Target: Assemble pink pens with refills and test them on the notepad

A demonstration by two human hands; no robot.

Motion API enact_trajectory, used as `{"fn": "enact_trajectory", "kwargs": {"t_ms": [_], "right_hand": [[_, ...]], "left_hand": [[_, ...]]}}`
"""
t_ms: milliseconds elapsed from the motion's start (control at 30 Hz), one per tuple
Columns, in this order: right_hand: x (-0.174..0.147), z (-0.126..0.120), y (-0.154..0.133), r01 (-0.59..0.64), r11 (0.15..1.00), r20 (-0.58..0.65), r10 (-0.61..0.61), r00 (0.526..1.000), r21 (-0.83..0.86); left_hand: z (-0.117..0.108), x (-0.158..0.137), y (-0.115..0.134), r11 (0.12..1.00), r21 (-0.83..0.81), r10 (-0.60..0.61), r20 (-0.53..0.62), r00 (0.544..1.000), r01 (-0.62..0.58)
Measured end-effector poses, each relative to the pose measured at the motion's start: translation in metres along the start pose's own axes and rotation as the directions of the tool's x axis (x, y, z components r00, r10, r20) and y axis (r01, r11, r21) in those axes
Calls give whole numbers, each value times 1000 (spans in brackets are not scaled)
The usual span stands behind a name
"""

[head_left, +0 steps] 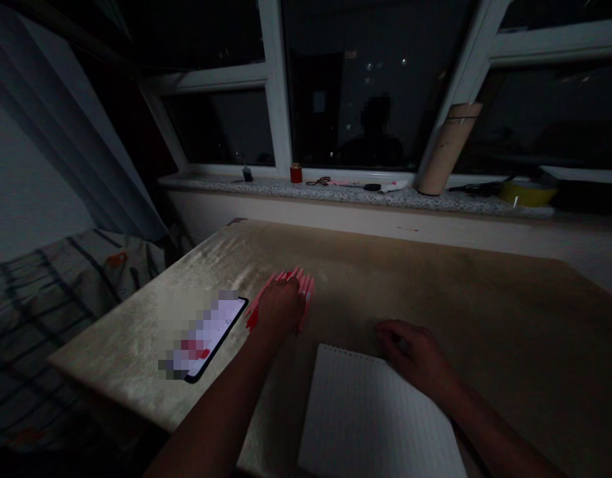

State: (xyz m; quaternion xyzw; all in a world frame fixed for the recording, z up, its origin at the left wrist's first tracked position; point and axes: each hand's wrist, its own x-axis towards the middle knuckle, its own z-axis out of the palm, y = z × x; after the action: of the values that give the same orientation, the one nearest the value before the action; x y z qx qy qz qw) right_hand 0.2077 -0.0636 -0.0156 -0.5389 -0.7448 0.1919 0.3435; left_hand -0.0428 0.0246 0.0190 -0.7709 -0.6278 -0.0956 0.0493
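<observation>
My left hand [281, 307] lies over a bundle of slim pink-and-red pens [306, 287] on the table, its fingers curled down onto them. The pens stick out on both sides of the hand and beyond it; my fingertips are mostly hidden. A lit phone [225, 326] lies just left of that hand, its screen partly blurred out. My right hand [413, 352] rests on its side by the top right edge of a spiral notepad [370, 418]. Its fingers are loosely curled toward the thumb, with nothing visible in them. The notepad's ruled page shows no writing I can make out.
Behind the table [385, 272] runs a granite windowsill [336, 194]. On it stand a small red jar [296, 174], a dark little bottle [247, 174], a tall leaning tan cylinder [449, 149] and a yellow tape roll [528, 194]. Checked cloth [52, 285] lies at left.
</observation>
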Motion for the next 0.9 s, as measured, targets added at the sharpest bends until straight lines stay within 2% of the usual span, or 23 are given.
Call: {"fn": "enact_trajectory", "kwargs": {"t_ms": [133,267,400,533,633,767,900], "right_hand": [[0,1,0,11,1000,1,-11,1000,5],[-1,2,2,26,1000,-8,-26,1000,11],[0,2,2,32,999,-16,-32,999,4],[-1,2,-1,30,1000,-10,-30,1000,1],[0,2,-2,27,1000,1,-27,1000,9],[1,2,-2,28,1000,0,-28,1000,9],[1,3,-2,40,999,6,-40,999,1]], "left_hand": [[0,0,0,1000,-2,5,-1,1000,-5],[-1,1,1,999,-9,-53,36,998,53],[-4,1,2,995,-53,-89,-2,996,89],[-6,0,5,986,-154,-75,-49,996,67],[-7,0,7,962,-274,-21,-76,997,-1],[-5,-2,13,848,-522,43,-116,992,-98],[3,-6,27,600,-791,125,-57,991,-121]]}}
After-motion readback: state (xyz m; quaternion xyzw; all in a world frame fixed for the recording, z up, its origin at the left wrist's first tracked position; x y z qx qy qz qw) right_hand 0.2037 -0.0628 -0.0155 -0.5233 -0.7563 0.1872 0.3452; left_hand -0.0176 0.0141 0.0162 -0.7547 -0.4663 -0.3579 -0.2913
